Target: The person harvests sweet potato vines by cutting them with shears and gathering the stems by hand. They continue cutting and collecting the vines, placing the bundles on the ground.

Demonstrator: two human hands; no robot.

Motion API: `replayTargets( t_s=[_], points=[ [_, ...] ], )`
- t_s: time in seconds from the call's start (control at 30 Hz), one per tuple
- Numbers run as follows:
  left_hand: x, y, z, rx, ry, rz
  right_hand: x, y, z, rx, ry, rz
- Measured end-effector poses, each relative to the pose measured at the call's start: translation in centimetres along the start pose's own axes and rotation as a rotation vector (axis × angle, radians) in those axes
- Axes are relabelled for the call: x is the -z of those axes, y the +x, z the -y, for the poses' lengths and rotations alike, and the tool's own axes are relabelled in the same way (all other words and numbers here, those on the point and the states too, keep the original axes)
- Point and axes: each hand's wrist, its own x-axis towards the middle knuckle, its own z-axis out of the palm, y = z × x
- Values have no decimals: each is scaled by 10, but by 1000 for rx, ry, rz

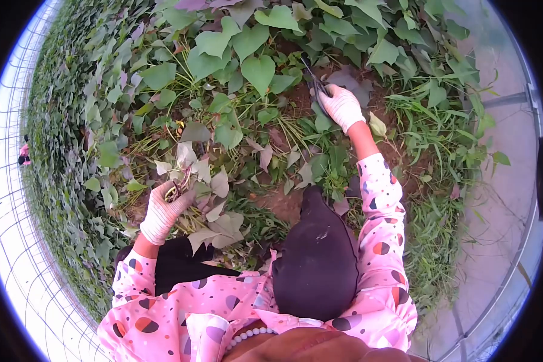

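Note:
My left hand [163,212], in a pale glove, is closed around a bunch of leafy vine cuttings [224,228]. Their stems show at the fingers, and the broad, greyish-green leaves hang to the right of the hand. Up and to the right, my right hand [344,108], also gloved, grips a pair of dark scissors [314,79]. The blades point up and away into the growing vines [259,73], which have heart-shaped leaves. Whether the blades touch a stem cannot be made out.
My bent knee [317,253] in dark trousers lies between my arms. Grass [431,120] grows along the right side, beside a pale translucent sheet wall [495,199]. Dense vines [72,114] stretch away to the left, where a small pink figure [24,151] appears far off.

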Motion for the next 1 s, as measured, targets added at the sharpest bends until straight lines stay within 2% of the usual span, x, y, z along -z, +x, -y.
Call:
replayTargets(
  t_s=[0.13,0.2,0.27,0.33,0.4,0.47,0.5,0.57,0.63,0.73,0.8,0.83,0.87,0.93,1.0],
  points=[
    [-5,-6,-6,-31,91,37,-27,96,69,33,70,-82],
    [-5,-7,-6,-51,130,64,-61,128,108,177,-17,117],
    [-6,-9,-6,-33,116,66,-129,132,139,384,-50,117],
    [-7,-13,-11,-27,114,69,-152,91,161,381,-331,402],
    [-11,-17,-21,-26,74,102,-182,64,145,353,-436,504],
    [-2,-14,-6,7,134,115,-211,48,112,465,-362,264],
    [-1,-13,-1,-33,150,131,-216,45,104,420,-310,278],
    [-1,-13,4,-96,122,155,-195,24,98,416,-228,269],
    [3,-12,4,-68,151,165,-186,15,89,421,-197,275],
    [3,-14,6,-18,195,176,-185,6,70,294,285,73],
    [0,-15,10,-147,158,151,-190,18,60,61,790,186],
    [-1,-16,8,-143,156,148,-189,28,54,-126,1173,389],
    [-2,-17,4,-159,162,135,-167,32,64,-320,1198,444],
    [-1,-18,2,-171,169,120,-169,55,51,-399,1438,585],
    [1,-17,1,-129,172,154,-168,78,40,-457,1499,800]
  ],
)
